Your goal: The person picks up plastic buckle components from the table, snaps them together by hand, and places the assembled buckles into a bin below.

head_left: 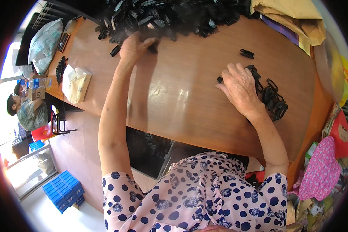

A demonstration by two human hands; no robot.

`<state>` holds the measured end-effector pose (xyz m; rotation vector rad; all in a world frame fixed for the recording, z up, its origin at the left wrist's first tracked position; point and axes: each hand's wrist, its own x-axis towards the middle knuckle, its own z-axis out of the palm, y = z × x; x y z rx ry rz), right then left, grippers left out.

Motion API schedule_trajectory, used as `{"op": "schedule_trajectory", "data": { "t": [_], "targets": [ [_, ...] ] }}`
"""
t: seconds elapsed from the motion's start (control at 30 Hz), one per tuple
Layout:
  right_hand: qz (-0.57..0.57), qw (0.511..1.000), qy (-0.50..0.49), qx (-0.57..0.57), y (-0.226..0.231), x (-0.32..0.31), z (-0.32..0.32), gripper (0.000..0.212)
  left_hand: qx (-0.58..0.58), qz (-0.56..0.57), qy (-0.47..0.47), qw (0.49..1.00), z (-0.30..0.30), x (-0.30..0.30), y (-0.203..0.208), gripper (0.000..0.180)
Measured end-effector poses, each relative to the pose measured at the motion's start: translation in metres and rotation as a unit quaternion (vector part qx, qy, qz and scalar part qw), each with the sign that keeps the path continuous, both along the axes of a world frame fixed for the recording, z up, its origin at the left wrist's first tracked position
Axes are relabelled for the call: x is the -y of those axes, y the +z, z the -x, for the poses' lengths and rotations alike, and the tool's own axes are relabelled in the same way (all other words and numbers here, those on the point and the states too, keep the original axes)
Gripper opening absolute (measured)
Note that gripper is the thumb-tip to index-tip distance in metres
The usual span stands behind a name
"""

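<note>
Black plastic clips (170, 17) are heaped along the top of the frame, spilling over the far edge of our wooden table (181, 92), and a second, smaller cluster of clips (272, 98) lies at centre right, near the table's right-hand edge. Our left hand (133, 46) reaches to the upper middle of the frame, right at the fringe of the big heap; the fingers curl down onto the loose pieces there, but we cannot tell whether they have closed on any one of them. Our right hand (239, 87) rests palm down at centre right, fingers spread and only slightly bent, touching the near side of the small cluster — what lies under the palm is hidden from us. One single clip (246, 53) sits alone above the right hand, apart from both piles. Between our two arms the tabletop is bare and shiny, a wide open stretch down to the near edge that cuts across the middle of the frame. At the left end of the table lie a white wrapped packet (76, 83) and a grey plastic bag (44, 44), both close to that edge. Yellow cloth (290, 15) covers the upper right corner. At far left, off the table, another person (27, 110) sits — well apart from our hands.
</note>
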<state>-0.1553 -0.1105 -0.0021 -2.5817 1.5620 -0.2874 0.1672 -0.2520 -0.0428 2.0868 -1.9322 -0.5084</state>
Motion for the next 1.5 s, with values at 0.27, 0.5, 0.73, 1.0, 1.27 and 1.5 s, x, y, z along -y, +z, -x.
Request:
{"op": "schedule_trajectory", "data": {
  "t": [0.27,0.5,0.73,1.0,1.27,1.5],
  "targets": [
    [-0.170,0.961,-0.001,0.220,0.012,-0.032,-0.016,0.018,-0.110,0.000,0.026,0.994,-0.004,-0.018,-0.014,0.051],
    [-0.231,0.915,-0.019,0.331,0.008,-0.082,-0.004,0.016,-0.055,0.030,0.010,0.998,0.010,-0.078,0.004,0.044],
    [-0.143,0.954,-0.018,0.264,-0.008,-0.110,0.010,0.012,-0.151,0.096,-0.094,0.979,0.026,-0.150,0.007,0.031],
    [-0.308,0.551,-0.169,0.757,-0.013,-0.127,-0.022,0.011,-0.672,-0.066,0.010,0.738,0.110,-0.227,0.035,0.023],
    [-0.067,0.633,-0.217,0.740,-0.016,-0.139,-0.037,0.010,-0.699,-0.003,0.039,0.714,0.183,-0.268,0.035,0.026],
    [0.099,0.759,-0.156,0.624,-0.015,-0.151,-0.031,0.012,-0.728,-0.064,0.069,0.680,0.181,-0.280,0.038,0.031]
  ]
}}
